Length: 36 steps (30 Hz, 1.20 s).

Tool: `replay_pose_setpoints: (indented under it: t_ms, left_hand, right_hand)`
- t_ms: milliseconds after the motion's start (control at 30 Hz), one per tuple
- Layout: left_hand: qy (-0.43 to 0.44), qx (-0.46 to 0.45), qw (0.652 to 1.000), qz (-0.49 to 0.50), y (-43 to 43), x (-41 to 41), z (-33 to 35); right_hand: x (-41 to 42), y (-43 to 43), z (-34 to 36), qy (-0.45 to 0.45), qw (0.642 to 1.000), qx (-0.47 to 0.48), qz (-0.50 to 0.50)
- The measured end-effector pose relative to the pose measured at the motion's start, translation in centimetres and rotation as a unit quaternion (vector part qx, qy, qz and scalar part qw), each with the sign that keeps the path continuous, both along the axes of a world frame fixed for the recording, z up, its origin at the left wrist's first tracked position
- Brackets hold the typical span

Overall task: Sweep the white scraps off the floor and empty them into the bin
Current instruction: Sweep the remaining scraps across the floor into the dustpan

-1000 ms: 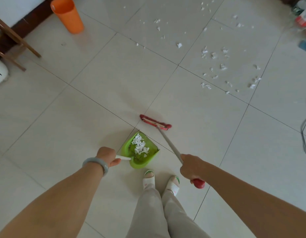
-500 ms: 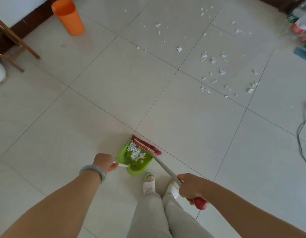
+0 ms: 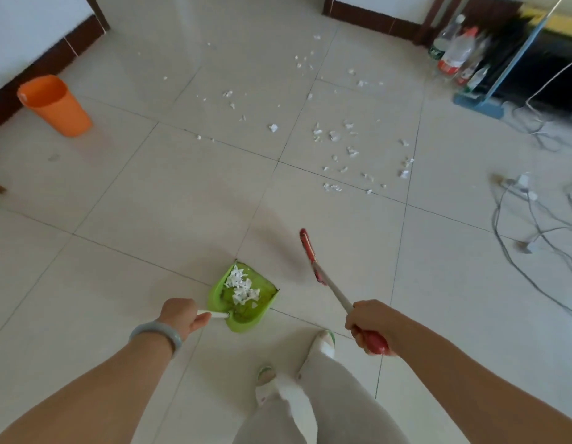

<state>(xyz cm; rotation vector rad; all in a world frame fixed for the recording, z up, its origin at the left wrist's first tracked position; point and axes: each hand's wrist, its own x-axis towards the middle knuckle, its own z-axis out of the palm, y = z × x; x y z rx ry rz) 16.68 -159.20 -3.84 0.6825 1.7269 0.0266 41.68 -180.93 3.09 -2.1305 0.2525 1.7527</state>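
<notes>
The left hand is curled round the white handle of a green dustpan, near and centre, just ahead of the person's sandalled feet. A pile of white scraps lies inside the pan. The right hand grips the red-handled broom with its fingers wrapped round the shaft; the red head points away, right of the pan and apart from it. More loose scraps are scattered over the far tiles, centre to right. The orange bin stands upright at far left by the wall, well apart from the pan. Plastic bottles stand at far right, and cables trail along the right side.
</notes>
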Motion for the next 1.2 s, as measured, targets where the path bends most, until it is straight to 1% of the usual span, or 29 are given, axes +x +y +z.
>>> replay_pose_setpoints:
  t_ms: [67,100,133,200,233,267,300,333,367,400,467,533,600,633,667,700,733,767,800,867,900,933,967,1000,1033,1067,1100,1133,1200]
  left_hand:
    - [0.010,0.033,0.994,-0.106,1.1,2.0,0.3]
    - [0.032,0.040,0.985,-0.163,1.6,3.1,0.4]
    - [0.032,0.039,0.982,-0.180,2.1,4.7,0.6]
    - [0.102,0.073,0.955,-0.268,3.1,7.2,1.5]
    - [0.151,0.109,0.900,-0.394,3.4,8.7,1.9]
    - [0.194,0.149,0.838,-0.487,3.8,10.2,2.4]
    - [0.210,0.177,0.811,-0.517,4.1,11.8,2.8]
    - [0.221,0.181,0.793,-0.539,4.5,13.4,3.2]
    - [0.236,0.184,0.801,-0.518,4.6,15.4,3.4]
    - [0.224,0.189,0.795,-0.531,4.9,17.1,3.6]
    - [0.193,0.192,0.796,-0.541,5.9,20.5,4.0]
    - [0.183,0.207,0.800,-0.533,6.7,24.2,4.8]
    - [0.136,0.204,0.838,-0.487,7.8,27.6,6.1]
    - [0.113,0.191,0.870,-0.440,8.3,29.2,6.2]
    - [0.098,0.172,0.888,-0.415,8.9,30.5,5.8]
    - [0.095,0.166,0.878,-0.439,9.3,32.0,6.3]
    - [0.098,0.180,0.858,-0.472,9.8,33.4,6.6]
    - [0.142,0.195,0.846,-0.475,10.4,34.5,6.8]
    - [0.145,0.218,0.841,-0.473,11.4,35.4,6.9]
    - [0.167,0.207,0.832,-0.487,13.0,37.1,7.4]
    - [0.162,0.192,0.835,-0.489,14.0,37.9,7.3]
    - [0.144,0.215,0.840,-0.476,14.6,38.9,7.4]
    - [0.131,0.196,0.860,-0.452,15.2,39.9,7.5]
    - [0.100,0.203,0.881,-0.416,15.9,41.2,7.3]
    - [0.052,0.172,0.920,-0.349,16.5,42.2,7.1]
    - [-0.006,0.146,0.948,-0.282,17.5,43.0,6.4]
    - [-0.048,0.123,0.963,-0.234,18.8,44.1,5.8]
    - [-0.077,0.123,0.971,-0.189,20.0,45.1,5.3]
    - [-0.093,0.102,0.982,-0.127,22.9,46.8,4.5]
  right_hand:
    - [2.8,-0.5,0.0,0.004,0.996,0.004,-0.089]
    - [4.5,-0.8,-0.1,0.005,0.992,0.006,-0.129]
    - [6.2,-1.2,-0.3,0.007,0.987,0.009,-0.163]
    - [9.6,-2.1,-0.7,0.023,0.973,0.019,-0.230]
    - [11.3,-2.5,-0.9,0.035,0.962,0.030,-0.270]
    - [13.2,-2.7,-1.3,0.044,0.950,0.042,-0.307]
    - [15.0,-2.9,-1.6,0.052,0.937,0.054,-0.341]
    - [16.7,-2.9,-1.7,0.060,0.927,0.065,-0.365]
    - [18.4,-2.9,-1.8,0.068,0.917,0.076,-0.385]
    - [20.0,-2.8,-1.9,0.075,0.911,0.082,-0.398]
    - [23.0,-2.7,-2.0,0.087,0.901,0.090,-0.415]
    - [26.0,-2.0,-2.0,0.102,0.890,0.104,-0.431]
    - [28.5,-0.9,-1.8,0.116,0.879,0.117,-0.447]
    - [29.4,-0.2,-1.7,0.123,0.874,0.121,-0.454]
    - [30.1,0.3,-1.7,0.128,0.870,0.123,-0.459]
    - [30.9,0.9,-1.6,0.132,0.868,0.127,-0.461]
    - [31.7,1.4,-1.6,0.135,0.867,0.131,-0.462]
    - [32.4,2.1,-1.5,0.137,0.865,0.135,-0.464]
    - [33.1,2.8,-1.3,0.140,0.862,0.139,-0.468]
    - [34.6,4.3,-1.2,0.143,0.855,0.146,-0.477]
    - [35.5,5.2,-1.4,0.142,0.853,0.147,-0.481]
    - [36.2,6.1,-1.6,0.141,0.850,0.147,-0.486]
    - [36.8,7.0,-1.8,0.137,0.847,0.147,-0.492]
    - [37.8,8.1,-2.1,0.136,0.844,0.147,-0.497]
    - [38.5,9.2,-2.3,0.136,0.840,0.149,-0.503]
    - [39.1,10.3,-2.3,0.138,0.836,0.153,-0.509]
    - [40.0,11.7,-2.4,0.140,0.832,0.157,-0.513]
    - [40.7,13.0,-2.3,0.142,0.828,0.160,-0.519]
    - [42.7,16.1,-2.5,0.140,0.820,0.170,-0.528]
